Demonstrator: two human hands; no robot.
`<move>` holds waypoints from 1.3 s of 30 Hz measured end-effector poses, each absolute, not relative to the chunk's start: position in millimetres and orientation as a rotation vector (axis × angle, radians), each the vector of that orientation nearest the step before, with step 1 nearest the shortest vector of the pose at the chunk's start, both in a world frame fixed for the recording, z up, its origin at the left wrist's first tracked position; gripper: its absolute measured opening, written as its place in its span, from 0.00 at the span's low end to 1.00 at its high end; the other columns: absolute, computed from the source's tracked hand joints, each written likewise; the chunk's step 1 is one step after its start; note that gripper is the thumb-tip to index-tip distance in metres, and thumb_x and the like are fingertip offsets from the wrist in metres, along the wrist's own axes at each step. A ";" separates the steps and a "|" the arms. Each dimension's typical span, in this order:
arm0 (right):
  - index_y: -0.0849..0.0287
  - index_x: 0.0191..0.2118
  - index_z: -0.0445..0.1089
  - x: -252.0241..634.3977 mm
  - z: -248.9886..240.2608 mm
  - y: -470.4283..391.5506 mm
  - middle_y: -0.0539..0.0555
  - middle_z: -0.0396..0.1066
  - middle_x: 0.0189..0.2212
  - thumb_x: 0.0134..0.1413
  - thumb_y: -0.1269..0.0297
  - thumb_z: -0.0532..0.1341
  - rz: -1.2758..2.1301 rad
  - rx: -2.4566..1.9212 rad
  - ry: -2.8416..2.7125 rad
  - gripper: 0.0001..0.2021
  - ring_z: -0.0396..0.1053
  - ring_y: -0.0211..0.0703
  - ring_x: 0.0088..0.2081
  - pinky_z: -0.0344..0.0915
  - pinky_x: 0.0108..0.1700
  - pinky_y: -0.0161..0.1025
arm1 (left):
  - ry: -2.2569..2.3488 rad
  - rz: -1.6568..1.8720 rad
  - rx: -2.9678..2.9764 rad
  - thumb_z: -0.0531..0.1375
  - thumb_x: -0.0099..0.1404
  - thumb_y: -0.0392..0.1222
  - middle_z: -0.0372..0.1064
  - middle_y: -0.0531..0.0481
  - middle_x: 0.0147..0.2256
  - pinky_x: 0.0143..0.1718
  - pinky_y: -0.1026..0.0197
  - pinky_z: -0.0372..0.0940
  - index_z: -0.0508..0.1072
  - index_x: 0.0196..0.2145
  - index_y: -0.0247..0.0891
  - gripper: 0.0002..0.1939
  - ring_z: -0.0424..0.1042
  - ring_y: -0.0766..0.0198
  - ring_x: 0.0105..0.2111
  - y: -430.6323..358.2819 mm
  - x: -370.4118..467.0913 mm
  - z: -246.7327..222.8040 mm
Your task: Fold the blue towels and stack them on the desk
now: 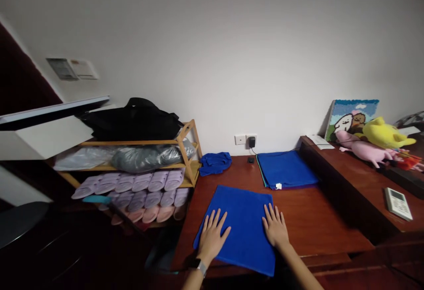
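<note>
A blue cloth (243, 232) lies spread flat on the brown desk, its near edge reaching the desk's front. On its left side rests my left hand (213, 233), fingers spread, with a watch on the wrist. My right hand (275, 226) lies open along the cloth's right edge, palm down. Behind them, a flat stack of blue cloths (288, 168) with a small white tag sits at the back of the desk. A crumpled blue cloth (215, 163) lies at the back left corner.
A wooden rack (187, 148) on the left holds several slippers (142, 182) and a black bag (135, 120). A plugged-in black adapter (251, 142) is at the wall. On the raised ledge at right are plush toys (386, 133) and a white remote-like device (398, 203).
</note>
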State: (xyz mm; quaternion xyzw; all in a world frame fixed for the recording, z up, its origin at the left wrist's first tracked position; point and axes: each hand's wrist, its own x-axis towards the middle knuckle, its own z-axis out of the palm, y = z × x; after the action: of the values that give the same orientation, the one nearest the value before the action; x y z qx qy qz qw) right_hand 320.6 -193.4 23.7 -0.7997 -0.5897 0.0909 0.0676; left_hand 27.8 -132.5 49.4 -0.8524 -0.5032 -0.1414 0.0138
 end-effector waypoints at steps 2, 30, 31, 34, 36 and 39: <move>0.53 0.74 0.42 325.3 26.0 -187.7 0.49 0.37 0.75 0.71 0.51 0.40 0.295 -2.383 -1.846 0.31 0.34 0.51 0.75 0.36 0.74 0.55 | -1.677 -0.394 -2.618 0.53 0.72 0.60 0.55 0.46 0.71 0.69 0.36 0.50 0.60 0.69 0.53 0.31 0.54 0.45 0.70 -132.8 25.3 41.2; 0.67 0.74 0.44 332.1 8.3 -102.0 0.57 0.40 0.74 0.69 0.57 0.40 0.229 -2.395 -1.870 0.33 0.40 0.49 0.74 0.39 0.73 0.52 | -1.393 -0.456 -2.968 0.41 0.77 0.56 0.51 0.51 0.72 0.72 0.41 0.46 0.55 0.70 0.54 0.28 0.48 0.54 0.72 -49.1 192.7 26.4; 0.67 0.74 0.45 331.3 7.4 -100.8 0.57 0.40 0.74 0.68 0.57 0.41 0.205 -2.375 -1.883 0.33 0.40 0.50 0.74 0.39 0.73 0.52 | -1.385 -0.451 -2.974 0.40 0.78 0.55 0.50 0.51 0.72 0.72 0.41 0.45 0.54 0.71 0.54 0.27 0.47 0.55 0.72 -48.7 191.7 24.0; 0.64 0.74 0.45 330.0 6.4 -98.1 0.54 0.40 0.74 0.67 0.61 0.42 0.187 -2.257 -1.981 0.32 0.37 0.46 0.74 0.37 0.74 0.49 | -1.351 -0.430 -2.996 0.38 0.78 0.53 0.50 0.50 0.73 0.72 0.41 0.44 0.53 0.71 0.52 0.28 0.47 0.56 0.73 -47.6 192.5 21.1; 0.65 0.74 0.46 329.4 6.0 -97.5 0.53 0.41 0.74 0.67 0.61 0.40 0.229 -2.238 -2.011 0.32 0.36 0.45 0.74 0.37 0.74 0.46 | -1.319 -0.415 -3.015 0.38 0.78 0.53 0.50 0.51 0.72 0.72 0.43 0.46 0.53 0.71 0.53 0.28 0.48 0.57 0.72 -45.5 191.0 21.9; 0.67 0.74 0.44 327.6 4.6 -97.6 0.54 0.41 0.74 0.68 0.60 0.38 0.239 -2.285 -1.962 0.32 0.36 0.44 0.74 0.37 0.74 0.45 | -1.309 -0.400 -3.016 0.37 0.78 0.54 0.51 0.53 0.72 0.71 0.46 0.48 0.53 0.71 0.56 0.27 0.49 0.59 0.72 -39.6 167.5 22.6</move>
State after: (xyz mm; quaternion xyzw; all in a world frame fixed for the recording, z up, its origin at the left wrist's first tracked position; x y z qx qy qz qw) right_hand 327.6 -97.6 4.6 -0.7549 -0.6483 0.0790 0.0602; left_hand 167.5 -39.6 22.6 -0.9073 -0.3939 -0.1204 -0.0850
